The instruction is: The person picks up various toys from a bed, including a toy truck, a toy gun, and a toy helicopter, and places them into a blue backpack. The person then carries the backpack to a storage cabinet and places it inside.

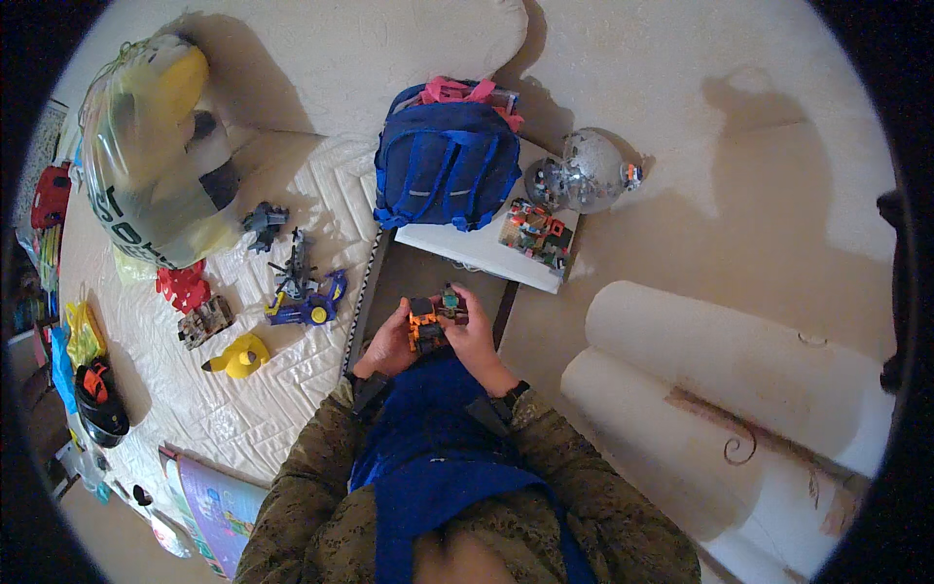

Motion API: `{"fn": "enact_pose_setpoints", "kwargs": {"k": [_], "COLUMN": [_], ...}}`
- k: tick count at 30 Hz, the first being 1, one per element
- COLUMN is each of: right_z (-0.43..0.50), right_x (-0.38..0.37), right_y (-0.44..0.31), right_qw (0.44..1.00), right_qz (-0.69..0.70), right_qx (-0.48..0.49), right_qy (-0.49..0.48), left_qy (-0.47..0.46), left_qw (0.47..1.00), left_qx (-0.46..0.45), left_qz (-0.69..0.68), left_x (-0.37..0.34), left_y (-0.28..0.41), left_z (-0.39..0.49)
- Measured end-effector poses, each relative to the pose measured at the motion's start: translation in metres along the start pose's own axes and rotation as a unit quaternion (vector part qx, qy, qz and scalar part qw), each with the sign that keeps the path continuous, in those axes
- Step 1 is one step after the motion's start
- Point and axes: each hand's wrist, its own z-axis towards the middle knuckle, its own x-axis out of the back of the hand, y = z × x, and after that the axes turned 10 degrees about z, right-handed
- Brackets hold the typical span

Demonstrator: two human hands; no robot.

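Between both hands, over my lap, is an orange and black toy (423, 321) that looks built of plastic bricks. My left hand (390, 343) holds it from its left side. My right hand (473, 334) grips a small green and dark toy piece (452, 301) with thumb and fingers, right beside the orange toy. Whether the two pieces are joined cannot be made out. A blue apron (430, 409) covers my lap below the hands.
Ahead, a blue backpack (446, 164) and a brick-built baseplate (536, 233) stand on a white surface (445, 239) by a silvery ball (595, 164). Leftward on the quilted bed are a toy helicopter (293, 271), a yellow plush toy (243, 356) and a stuffed clear bag (153, 160). Wallpaper rolls (715, 350) lie right.
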Motion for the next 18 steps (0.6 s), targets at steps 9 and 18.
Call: {"fn": "enact_pose_setpoints", "kwargs": {"k": [9, 18], "right_z": [0.048, 0.11], "right_x": [0.07, 0.2], "right_y": [0.02, 0.147], "right_qw": [0.993, 0.903], "right_qz": [0.014, -0.099], "right_qx": [-0.081, -0.184], "right_qy": [0.089, 0.375], "left_qy": [0.014, -0.012], "left_qw": [0.999, 0.997], "left_qx": [0.04, 0.081], "left_qz": [-0.018, -0.007], "left_x": [-0.022, -0.016], "left_y": [-0.014, -0.034], "left_z": [0.09, 0.177]}}
